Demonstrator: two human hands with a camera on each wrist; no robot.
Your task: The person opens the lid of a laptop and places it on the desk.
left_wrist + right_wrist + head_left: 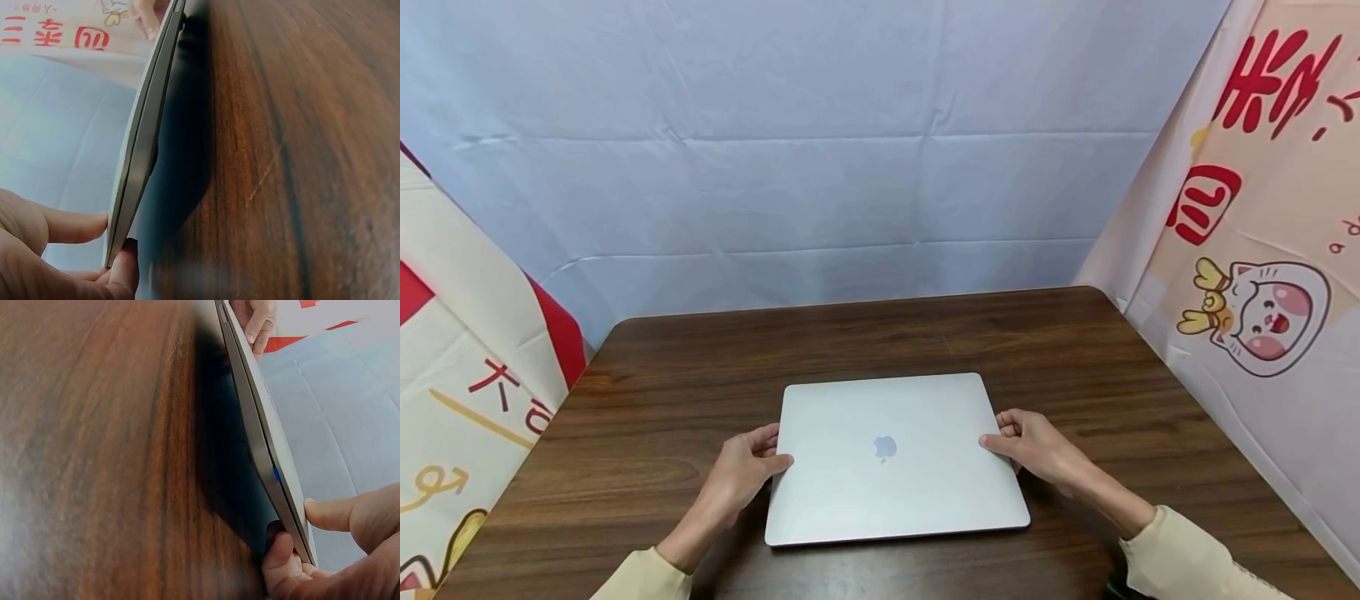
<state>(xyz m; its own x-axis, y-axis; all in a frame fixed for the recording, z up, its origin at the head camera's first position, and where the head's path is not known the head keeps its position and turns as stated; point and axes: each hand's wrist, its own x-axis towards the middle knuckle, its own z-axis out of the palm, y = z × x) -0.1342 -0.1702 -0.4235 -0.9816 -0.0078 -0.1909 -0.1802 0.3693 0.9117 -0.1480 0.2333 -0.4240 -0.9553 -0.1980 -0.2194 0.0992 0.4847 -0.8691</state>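
A closed silver laptop (pixel 895 492) with an apple logo on its lid is held between both hands over the wooden table. My left hand (pixel 739 468) grips its left side, thumb on the lid and fingers beneath the edge. On the opposite side my right hand (pixel 1037 446) pinches it the same way, thumb on top. Seen edge-on in the left wrist view, the laptop (pixel 145 131) stands a little off the tabletop, with a dark shadow under it. In the right wrist view fingertips (pixel 281 550) show below the laptop's underside.
The dark wood-grain table (pixel 700 367) has rounded far corners. Behind it hangs a pale blue-white cloth (pixel 820 167). Printed cloths with red characters and cartoons hang at the right (pixel 1240 250) and the left (pixel 467 400).
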